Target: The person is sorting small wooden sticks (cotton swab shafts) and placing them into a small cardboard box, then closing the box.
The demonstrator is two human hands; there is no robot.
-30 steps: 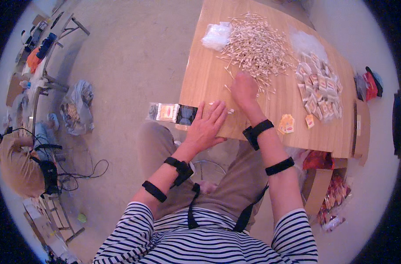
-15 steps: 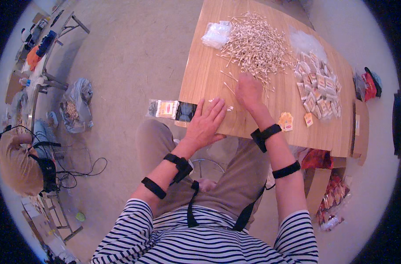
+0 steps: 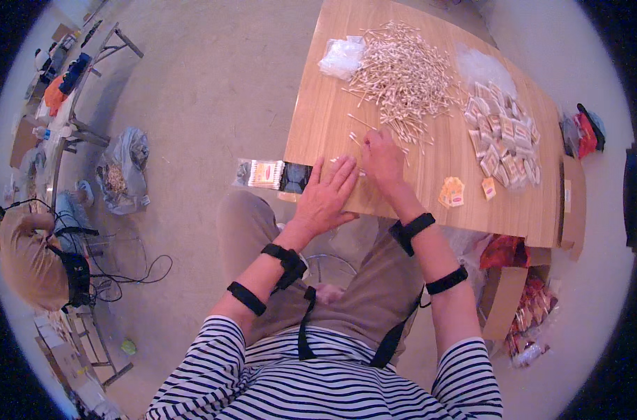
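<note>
My left hand (image 3: pixel 325 199) lies flat near the table's front edge, fingers stretched out. White cotton tips (image 3: pixel 335 160) peek out around its fingertips; the rest of those swabs is hidden under the hand. Just to its right, my right hand (image 3: pixel 383 162) is closed in a pinch on cotton swabs, though the fingers hide most of them. Beyond the hands a large heap of cotton swabs (image 3: pixel 406 77) spreads over the wooden table (image 3: pixel 430 164). Left of my left hand, a clear packet of swabs with an orange label (image 3: pixel 266 173) sits beside a black piece (image 3: pixel 296 178) at the table edge.
Filled swab packets (image 3: pixel 501 136) are piled on the right, below clear plastic bags (image 3: pixel 485 70). More clear bags (image 3: pixel 343 57) lie left of the heap. Orange cards (image 3: pixel 452 192) rest near the front edge. At far left sits another person (image 3: pixel 35 259) by a bench.
My right hand has drawn back from the swab heap, toward me and slightly left, near my left hand's fingertips. The left hand has stayed in place.
</note>
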